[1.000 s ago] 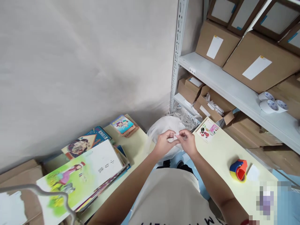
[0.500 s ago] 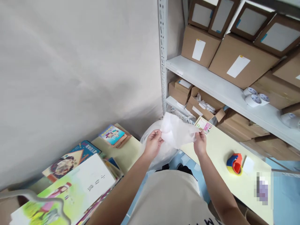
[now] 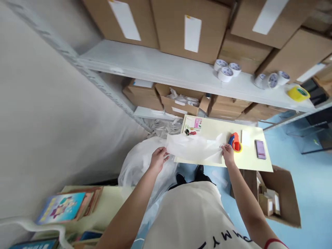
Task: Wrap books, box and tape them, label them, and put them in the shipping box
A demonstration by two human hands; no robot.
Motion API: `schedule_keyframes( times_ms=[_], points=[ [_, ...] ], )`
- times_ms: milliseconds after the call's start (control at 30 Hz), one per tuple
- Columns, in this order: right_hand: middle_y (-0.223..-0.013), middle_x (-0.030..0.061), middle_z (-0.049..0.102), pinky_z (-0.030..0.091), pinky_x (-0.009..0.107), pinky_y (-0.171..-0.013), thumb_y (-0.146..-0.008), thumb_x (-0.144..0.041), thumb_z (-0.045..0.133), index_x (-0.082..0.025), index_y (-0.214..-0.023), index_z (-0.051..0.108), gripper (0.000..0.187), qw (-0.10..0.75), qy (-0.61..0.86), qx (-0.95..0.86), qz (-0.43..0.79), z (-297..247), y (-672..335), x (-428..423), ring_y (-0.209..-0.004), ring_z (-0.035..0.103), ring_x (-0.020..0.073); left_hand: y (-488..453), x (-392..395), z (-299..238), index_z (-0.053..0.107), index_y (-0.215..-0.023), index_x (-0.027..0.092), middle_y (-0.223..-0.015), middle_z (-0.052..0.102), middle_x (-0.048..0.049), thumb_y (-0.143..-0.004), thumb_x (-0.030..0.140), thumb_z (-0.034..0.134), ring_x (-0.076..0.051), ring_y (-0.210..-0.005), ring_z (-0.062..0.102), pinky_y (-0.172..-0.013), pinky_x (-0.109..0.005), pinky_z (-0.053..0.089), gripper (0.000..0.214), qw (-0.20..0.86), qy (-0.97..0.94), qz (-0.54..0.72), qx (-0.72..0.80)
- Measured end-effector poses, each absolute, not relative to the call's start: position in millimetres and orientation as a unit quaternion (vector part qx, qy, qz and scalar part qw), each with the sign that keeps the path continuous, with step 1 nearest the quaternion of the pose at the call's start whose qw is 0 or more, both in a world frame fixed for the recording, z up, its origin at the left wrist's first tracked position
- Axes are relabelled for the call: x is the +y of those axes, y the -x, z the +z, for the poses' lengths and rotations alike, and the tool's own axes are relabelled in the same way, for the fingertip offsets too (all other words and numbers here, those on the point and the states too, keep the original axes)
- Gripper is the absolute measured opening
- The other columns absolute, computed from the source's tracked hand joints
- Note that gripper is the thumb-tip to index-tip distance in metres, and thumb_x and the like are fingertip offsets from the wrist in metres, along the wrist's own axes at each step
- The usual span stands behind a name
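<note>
A thin white translucent sheet [image 3: 194,148], of plastic or foam wrap, is stretched between my two hands over the near edge of the cream table [image 3: 249,162]. My left hand [image 3: 158,159] pinches its left edge, and my right hand [image 3: 228,154] pinches the right end. Just beyond my right hand lies an orange, blue and yellow tape dispenser [image 3: 234,141]. A printed card or booklet [image 3: 193,125] with pink on it lies behind the sheet. Below my left hand bulges a large translucent plastic bag [image 3: 140,162].
Shelves [image 3: 145,57] with cardboard boxes [image 3: 190,29] stand behind the table. White tape rolls [image 3: 225,73] sit on the shelf. A phone-like pixelated item [image 3: 260,149] lies at the table's right. Books [image 3: 64,207] are stacked lower left; an open carton [image 3: 286,197] is on the floor.
My view has turned to the right, toward the table and shelves. The sheet, bunched half a second ago, is now spread wider, with my hands farther apart over the table.
</note>
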State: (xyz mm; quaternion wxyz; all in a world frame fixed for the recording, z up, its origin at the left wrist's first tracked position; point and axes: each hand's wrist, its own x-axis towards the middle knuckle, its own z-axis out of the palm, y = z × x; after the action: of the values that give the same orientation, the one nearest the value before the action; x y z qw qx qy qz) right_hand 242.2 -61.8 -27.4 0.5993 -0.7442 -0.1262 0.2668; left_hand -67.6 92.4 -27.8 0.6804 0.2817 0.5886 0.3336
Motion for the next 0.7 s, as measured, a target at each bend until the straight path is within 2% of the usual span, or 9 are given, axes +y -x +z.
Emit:
schedule_keyframes(
  times_ms=[133, 200, 267, 333, 433, 567, 633, 700],
  points=[
    [-0.062, -0.0029, 0.06, 0.044, 0.025, -0.051, -0.059, -0.049, 0.067, -0.02, -0.079, 0.05, 0.039, 0.579, 0.774, -0.09, 0.24, -60.1, -269.2, -82.7, -0.053, 0.056, 0.0135, 32.4, 92.3, -49.4, 0.056, -0.072, 0.019, -0.07, 0.06, 0.0012, -0.055, 0.035, 0.081, -0.012, -0.065, 0.06, -0.065, -0.027, 0.049, 0.034, 0.693, -0.308, 0.24, 0.606],
    [-0.07, 0.0008, 0.063, 0.049, 0.03, -0.059, -0.063, -0.049, 0.064, -0.02, -0.082, 0.051, 0.037, 0.572, 0.782, -0.076, 0.235, -71.2, -281.1, -89.1, -0.064, 0.061, 0.0176, 17.9, 91.7, -58.9, 0.057, -0.072, 0.018, -0.071, 0.061, 0.0001, -0.057, 0.033, 0.081, -0.012, -0.065, 0.061, -0.065, -0.027, 0.049, 0.032, 0.688, -0.316, 0.217, 0.617],
    [-0.09, 0.0082, 0.066, 0.052, 0.039, -0.073, -0.071, -0.049, 0.059, -0.019, -0.094, 0.053, 0.038, 0.561, 0.798, -0.082, 0.202, -77.7, -289.3, -94.5, -0.083, 0.064, 0.0223, 5.2, 90.5, -66.6, 0.058, -0.071, 0.018, -0.072, 0.062, -0.0004, -0.058, 0.031, 0.081, -0.011, -0.064, 0.06, -0.066, -0.026, 0.05, 0.03, 0.677, -0.323, 0.204, 0.63],
    [-0.118, 0.0176, 0.06, 0.047, 0.049, -0.092, -0.08, -0.046, 0.053, -0.017, -0.111, 0.052, 0.042, 0.525, 0.826, -0.153, 0.135, -79.8, -290.9, -98.3, -0.11, 0.058, 0.028, -5.9, 88.5, -73.2, 0.057, -0.071, 0.018, -0.071, 0.061, -0.0002, -0.059, 0.03, 0.08, -0.01, -0.062, 0.059, -0.067, -0.026, 0.051, 0.028, 0.664, -0.328, 0.194, 0.643],
    [-0.141, 0.023, 0.046, 0.034, 0.056, -0.108, -0.09, -0.037, 0.045, -0.015, -0.13, 0.047, 0.046, 0.404, 0.834, -0.364, 0.089, -79.2, -281.6, -96.9, -0.136, 0.038, 0.032, -19.3, 84.1, -82.4, 0.055, -0.07, 0.017, -0.066, 0.058, 0.0016, -0.061, 0.027, 0.077, -0.009, -0.058, 0.057, -0.069, -0.028, 0.053, 0.025, 0.637, -0.34, 0.185, 0.667],
    [-0.152, 0.0191, 0.039, 0.026, 0.052, -0.116, -0.091, -0.029, 0.047, -0.015, -0.14, 0.044, 0.051, 0.194, 0.8, -0.525, 0.216, -87.4, -267.4, -79.7, -0.145, 0.029, 0.0307, -26.3, 80.8, -89.6, 0.054, -0.072, 0.017, -0.066, 0.058, -0.0003, -0.066, 0.023, 0.07, -0.014, -0.063, 0.061, -0.073, -0.036, 0.055, 0.017, 0.567, -0.375, 0.173, 0.713],
    [-0.156, 0.0215, 0.032, 0.024, 0.053, -0.116, -0.088, -0.025, 0.054, -0.01, -0.143, 0.041, 0.058, 0.094, 0.804, -0.516, 0.281, -98.0, -267.7, -70.7, -0.147, 0.025, 0.0338, -27.0, 81.2, -86.7, 0.057, -0.082, 0.017, -0.082, 0.064, -0.0069, -0.068, 0.024, 0.067, -0.022, -0.083, 0.067, -0.081, -0.042, 0.054, 0.018, 0.509, -0.404, 0.177, 0.739],
    [-0.158, 0.0245, 0.025, 0.023, 0.054, -0.116, -0.084, -0.023, 0.061, -0.006, -0.145, 0.038, 0.067, 0.027, 0.809, -0.496, 0.314, -109.8, -273.3, -65.3, -0.147, 0.022, 0.0372, -30.7, 81.4, -79.6, 0.058, -0.101, 0.018, -0.113, 0.063, -0.0142, -0.072, 0.026, 0.065, -0.029, -0.115, 0.059, -0.097, -0.047, 0.048, 0.031, 0.445, -0.44, 0.197, 0.755]
  ],
)
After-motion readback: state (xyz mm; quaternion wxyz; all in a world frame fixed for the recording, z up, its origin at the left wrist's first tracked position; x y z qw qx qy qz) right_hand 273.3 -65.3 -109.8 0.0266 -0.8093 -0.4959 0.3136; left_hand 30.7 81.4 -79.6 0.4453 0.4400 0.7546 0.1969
